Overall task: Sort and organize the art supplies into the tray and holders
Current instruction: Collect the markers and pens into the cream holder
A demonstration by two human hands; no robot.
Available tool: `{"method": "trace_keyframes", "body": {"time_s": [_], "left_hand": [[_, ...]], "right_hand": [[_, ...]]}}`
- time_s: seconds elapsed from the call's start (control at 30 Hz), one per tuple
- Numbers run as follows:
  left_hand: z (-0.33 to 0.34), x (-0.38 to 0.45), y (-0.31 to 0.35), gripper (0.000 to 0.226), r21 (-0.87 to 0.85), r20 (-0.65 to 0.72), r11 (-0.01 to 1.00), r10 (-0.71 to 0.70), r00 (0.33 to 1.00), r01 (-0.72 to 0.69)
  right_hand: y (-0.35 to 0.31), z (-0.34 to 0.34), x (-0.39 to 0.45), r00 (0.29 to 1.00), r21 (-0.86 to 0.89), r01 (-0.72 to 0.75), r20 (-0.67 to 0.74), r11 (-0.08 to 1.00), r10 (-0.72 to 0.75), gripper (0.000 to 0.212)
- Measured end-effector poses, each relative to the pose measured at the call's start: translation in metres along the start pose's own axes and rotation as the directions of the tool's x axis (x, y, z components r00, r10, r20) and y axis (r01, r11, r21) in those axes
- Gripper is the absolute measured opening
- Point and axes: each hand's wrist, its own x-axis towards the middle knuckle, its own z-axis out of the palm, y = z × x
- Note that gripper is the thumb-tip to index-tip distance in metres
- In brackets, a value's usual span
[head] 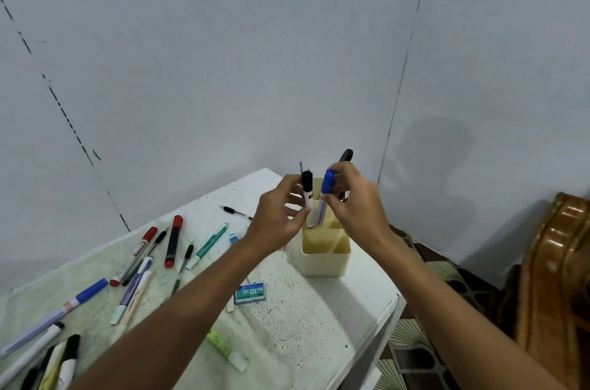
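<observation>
A cream plastic holder [325, 257] with several compartments stands on the white table [303, 319]. My left hand [276, 217] pinches a white marker with a black cap [308, 198], upright, its lower end inside a far compartment. My right hand [354, 203] grips a blue-capped marker [324, 198] beside it, also dipping into the holder. A black-tipped tool [345, 156] sticks up behind my right hand.
Loose pens and markers lie across the table's left: red markers [174, 241], a teal pen [210, 243], a blue-capped marker [83, 297], several more at the bottom left. A staple box [250, 292] and a green glue stick [225, 349] lie near my arms. A wooden chair [555, 278] stands right.
</observation>
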Motion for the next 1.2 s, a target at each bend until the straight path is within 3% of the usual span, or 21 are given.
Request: {"method": "trace_keyframes", "body": {"time_s": [0.5,0.8,0.97,1.1,1.2], "left_hand": [[0.009,-0.010,-0.043,0.017,0.213,0.074,0.976,-0.061,0.995,0.044],[0.010,-0.012,-0.050,0.020,0.344,0.165,0.936,-0.144,0.976,0.080],[0.008,-0.011,-0.049,0.023,0.343,0.159,0.934,-0.168,0.973,0.106],[0.003,-0.017,-0.050,0.026,0.320,0.134,0.941,-0.156,0.979,0.106],[-0.008,-0.025,-0.052,0.021,0.329,0.113,0.936,-0.173,0.978,0.128]], "right_hand": [[0.030,0.033,-0.010,0.980,-0.011,-0.152,0.130,0.988,0.152,0.021],[0.036,0.038,-0.015,0.964,0.016,-0.204,0.179,0.979,0.198,0.015],[0.036,0.037,-0.016,0.963,-0.027,-0.202,0.175,0.979,0.204,0.030],[0.028,0.032,-0.017,0.992,-0.124,-0.110,0.046,0.986,0.116,0.035],[0.010,0.029,-0.021,0.992,-0.108,0.071,-0.093,0.992,-0.081,0.027]]}}
